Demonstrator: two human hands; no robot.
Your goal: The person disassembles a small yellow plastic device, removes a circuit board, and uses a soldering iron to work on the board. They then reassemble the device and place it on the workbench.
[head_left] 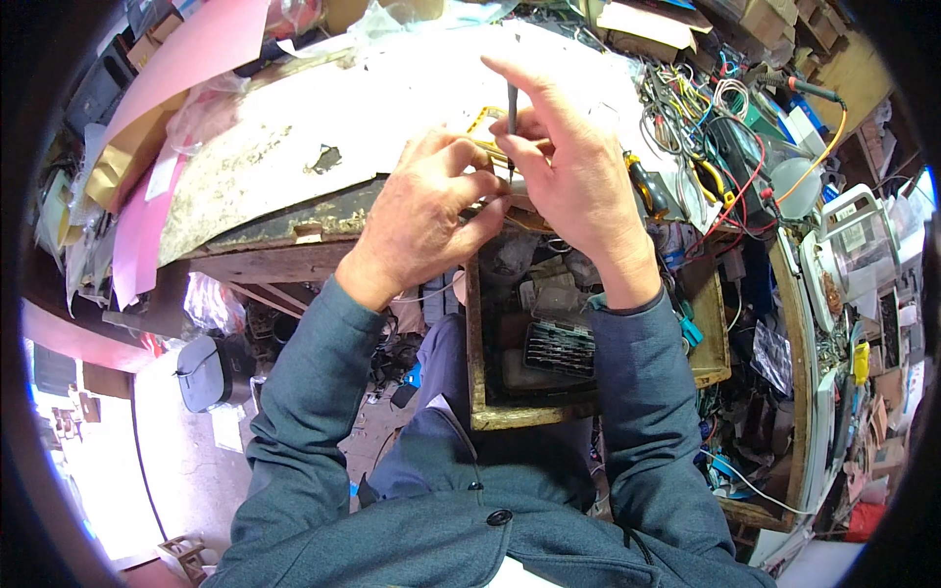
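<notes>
At twelve o'clock we see a smooth, dark screwdriver; at six, a matt cloth jacket with a glossy button. The drawer at five and workbench edge at nine are rough wood; we find smooth pink paper at ten, a glossy clear plastic tub at three.

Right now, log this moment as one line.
Left hand: fingers curled, grasp unclear | Right hand: gripping slim dark tool, near upright | Place: front edge of workbench | Below: wooden drawer, open, black case inside

A cluttered workshop around me: tangled multicoloured wires, a yellow-and-black tool handle, a worn wooden drawer holding slim metal tools.
</notes>
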